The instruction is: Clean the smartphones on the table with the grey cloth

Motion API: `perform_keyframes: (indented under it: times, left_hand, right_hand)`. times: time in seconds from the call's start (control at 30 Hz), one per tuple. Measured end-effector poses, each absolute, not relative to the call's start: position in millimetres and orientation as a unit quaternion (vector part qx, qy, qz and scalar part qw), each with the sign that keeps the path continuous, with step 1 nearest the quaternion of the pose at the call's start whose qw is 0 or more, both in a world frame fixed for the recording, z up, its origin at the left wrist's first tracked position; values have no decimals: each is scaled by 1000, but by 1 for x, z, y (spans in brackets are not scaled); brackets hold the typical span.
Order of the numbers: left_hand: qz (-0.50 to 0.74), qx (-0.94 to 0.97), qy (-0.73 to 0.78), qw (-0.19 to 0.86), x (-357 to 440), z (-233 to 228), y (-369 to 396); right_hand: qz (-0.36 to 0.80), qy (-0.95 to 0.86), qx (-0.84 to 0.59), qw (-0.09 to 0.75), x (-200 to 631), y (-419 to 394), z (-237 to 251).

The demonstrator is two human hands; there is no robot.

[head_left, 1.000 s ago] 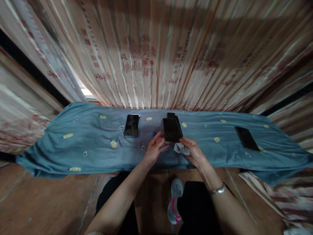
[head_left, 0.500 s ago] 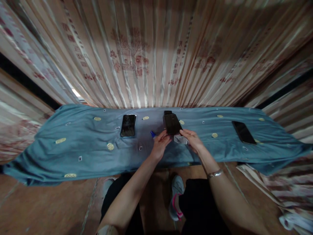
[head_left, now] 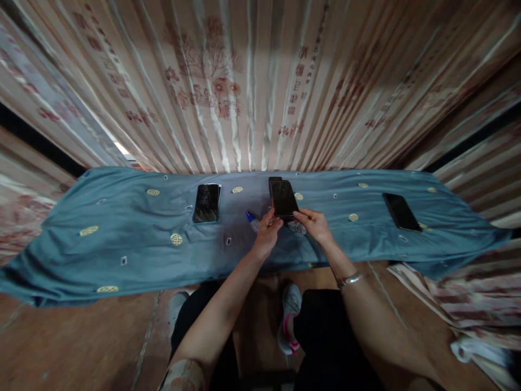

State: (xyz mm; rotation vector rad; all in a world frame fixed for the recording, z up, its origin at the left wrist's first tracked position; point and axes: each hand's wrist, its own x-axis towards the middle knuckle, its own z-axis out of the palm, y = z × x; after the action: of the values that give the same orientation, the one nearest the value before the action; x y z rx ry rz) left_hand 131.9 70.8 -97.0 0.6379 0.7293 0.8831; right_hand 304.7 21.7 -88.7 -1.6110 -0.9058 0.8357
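Left hand (head_left: 268, 228) and right hand (head_left: 313, 224) pinch the dark phone (head_left: 284, 199) by its near edge; it could slip onto the bench (head_left: 122, 228).

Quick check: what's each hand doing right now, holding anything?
Left hand: fingers closed on the near edge of the black phone.
Right hand: fingers on the same phone's near edge; a grey cloth lies under it.
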Motion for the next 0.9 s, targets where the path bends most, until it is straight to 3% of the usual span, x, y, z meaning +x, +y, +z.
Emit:
perform_keyframes:
  times: [0.17,0.47,0.57,0.73,0.9]
  left_hand:
    - [469,326,374,731,137,-92,68]
    - [460,274,355,766,141,-68,65]
    - [460,256,366,767,139,-61,65]
    - [449,249,370,774,137,-54,63]
    - [451,254,359,776,132,-47,57]
  right_hand:
    - [305,-408,-709,488,304,23,-86]
    - [219,-432,-788,380,311,17,-73]
    - [223,-408,-775,429,317,14,-71]
    - [310,-335,-674,581,310,13,-59]
    - [375,-275,-619,633,291,14,-43]
